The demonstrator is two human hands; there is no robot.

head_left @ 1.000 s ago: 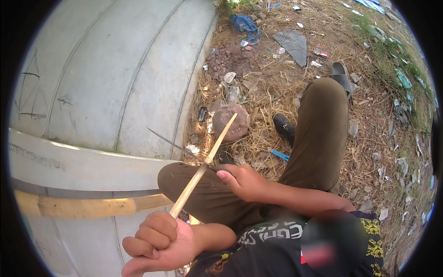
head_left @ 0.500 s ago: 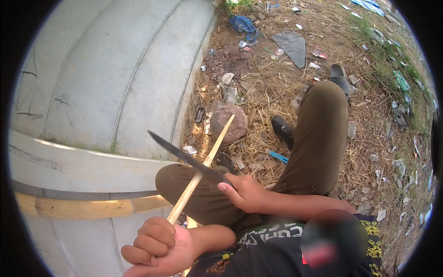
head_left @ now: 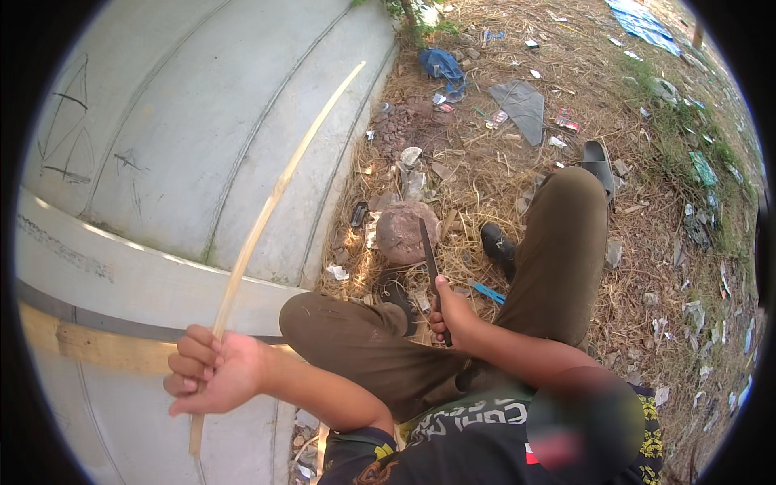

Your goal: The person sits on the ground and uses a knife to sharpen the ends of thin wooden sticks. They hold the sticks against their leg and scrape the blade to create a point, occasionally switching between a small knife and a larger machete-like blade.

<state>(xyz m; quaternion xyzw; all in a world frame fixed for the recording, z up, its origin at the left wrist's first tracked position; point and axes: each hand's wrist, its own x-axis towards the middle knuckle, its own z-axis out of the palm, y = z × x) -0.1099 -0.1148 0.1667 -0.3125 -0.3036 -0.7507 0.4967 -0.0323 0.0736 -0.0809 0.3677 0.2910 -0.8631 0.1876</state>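
My left hand is closed around the lower part of a long, pale bamboo strip, whose short butt end sticks out below the fist. The strip slants up and away in front of the grey wall, curving slightly to its thin tip. In my right hand is a knife with a long dark blade, gripped by its handle above my lap. The blade points away from me, its tip overlapping a round reddish stone in the view. Strip and blade are apart.
A grey concrete panel wall with a ledge rises on the left. Below the ledge runs a bamboo pole. My bent knees frame the middle. Dry straw, litter, a blue bag and a light-blue strip lie on the ground.
The bamboo strip has come away from under the blade, moving left and swinging up before the wall with my left hand. My right hand has moved right, turning the knife more upright.
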